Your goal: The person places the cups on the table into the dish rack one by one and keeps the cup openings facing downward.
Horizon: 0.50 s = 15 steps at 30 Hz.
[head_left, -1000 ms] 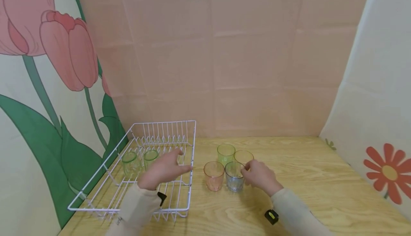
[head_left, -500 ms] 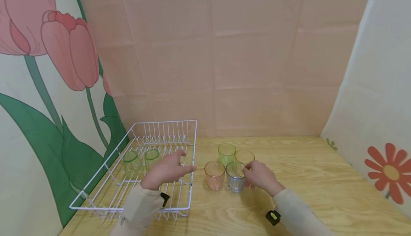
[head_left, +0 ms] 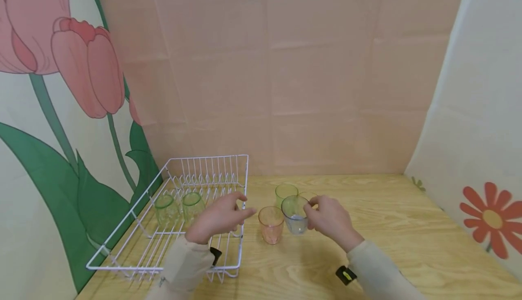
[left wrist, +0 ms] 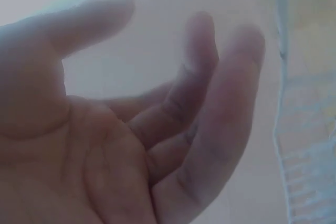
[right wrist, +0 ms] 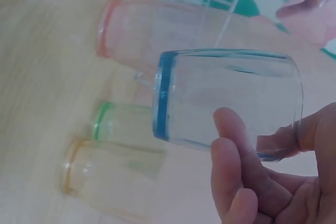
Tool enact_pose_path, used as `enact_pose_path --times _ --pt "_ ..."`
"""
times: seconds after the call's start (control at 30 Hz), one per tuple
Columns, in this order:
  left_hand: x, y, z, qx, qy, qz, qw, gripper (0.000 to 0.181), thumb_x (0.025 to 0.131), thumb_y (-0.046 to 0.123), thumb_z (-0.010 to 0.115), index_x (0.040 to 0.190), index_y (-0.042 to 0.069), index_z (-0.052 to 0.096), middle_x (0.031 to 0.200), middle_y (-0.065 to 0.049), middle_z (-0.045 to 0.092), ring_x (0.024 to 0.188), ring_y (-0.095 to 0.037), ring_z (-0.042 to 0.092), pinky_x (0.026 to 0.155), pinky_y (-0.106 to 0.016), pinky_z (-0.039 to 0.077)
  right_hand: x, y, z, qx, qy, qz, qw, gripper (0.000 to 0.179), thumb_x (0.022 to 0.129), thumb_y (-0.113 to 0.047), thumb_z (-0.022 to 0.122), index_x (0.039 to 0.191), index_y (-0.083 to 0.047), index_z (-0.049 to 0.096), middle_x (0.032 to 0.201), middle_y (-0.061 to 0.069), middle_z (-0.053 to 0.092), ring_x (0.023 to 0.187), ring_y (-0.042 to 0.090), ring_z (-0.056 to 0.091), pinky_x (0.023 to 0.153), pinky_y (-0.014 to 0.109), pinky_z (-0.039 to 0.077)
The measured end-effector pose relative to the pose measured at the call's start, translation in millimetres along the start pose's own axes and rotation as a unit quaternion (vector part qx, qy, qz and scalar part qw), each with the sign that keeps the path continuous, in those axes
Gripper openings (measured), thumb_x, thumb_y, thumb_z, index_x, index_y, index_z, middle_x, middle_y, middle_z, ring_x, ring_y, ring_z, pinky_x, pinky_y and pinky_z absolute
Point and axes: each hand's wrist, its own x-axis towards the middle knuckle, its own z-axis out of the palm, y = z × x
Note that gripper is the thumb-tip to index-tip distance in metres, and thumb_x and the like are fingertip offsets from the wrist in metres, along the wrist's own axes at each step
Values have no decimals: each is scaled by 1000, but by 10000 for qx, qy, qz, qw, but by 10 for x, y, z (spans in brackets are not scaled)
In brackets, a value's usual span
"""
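Observation:
My right hand (head_left: 331, 222) pinches the near rim of a clear bluish glass tumbler (head_left: 295, 220), fingers outside its wall. In the right wrist view this tumbler (right wrist: 231, 103) shows a blue band at one end and is raised off the table. A pink tumbler (head_left: 271, 227) stands just left of it. Behind are a yellow-green tumbler (head_left: 286, 192) and a yellow tumbler (head_left: 308, 195), the latter mostly hidden. My left hand (head_left: 218, 218) hovers over the right side of the white wire dish rack, thumb and fingers apart, nothing between them; in the left wrist view its palm (left wrist: 105, 156) holds nothing.
The white wire dish rack (head_left: 240, 254) stands on the left of the wooden table (head_left: 387, 236). Inside it are a green tumbler (head_left: 166, 211) and a second green tumbler (head_left: 193, 207). A pink cloth (head_left: 326, 87) hangs along the back.
My right hand has lifted the bluish tumbler off the table, up and slightly left in the head view. My left hand has drifted right, towards the pink tumbler.

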Motion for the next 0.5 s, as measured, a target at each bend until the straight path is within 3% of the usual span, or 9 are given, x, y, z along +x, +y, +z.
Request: enact_pose_path --times 0.1,0.27,0.5 --pt "13 35 15 -70 -52 157 9998 51 98 34 63 134 -2 53 80 -9 67 64 -23 65 57 -31 52 -18 -64 -26 119 95 -74 9999 41 96 -27 50 119 2 67 59 -4 66 52 13 59 40 28 38" --pt "20 103 57 -285 -246 390 9985 51 100 33 60 137 -1 50 84 -8 68 65 -21 65 57 -32 55 -55 -174 -79 528 100 -12 9986 42 98 -28 50 122 2 66 61 -3 68 56 13 65 44 31 47" --pt "46 190 125 -410 -286 471 9976 54 102 34 56 145 3 45 89 -6 69 68 -22 65 56 -31 54 -113 -268 -112 1052 141 -133 9943 38 99 -26 53 124 1 65 66 0 70 57 14 66 49 31 52"
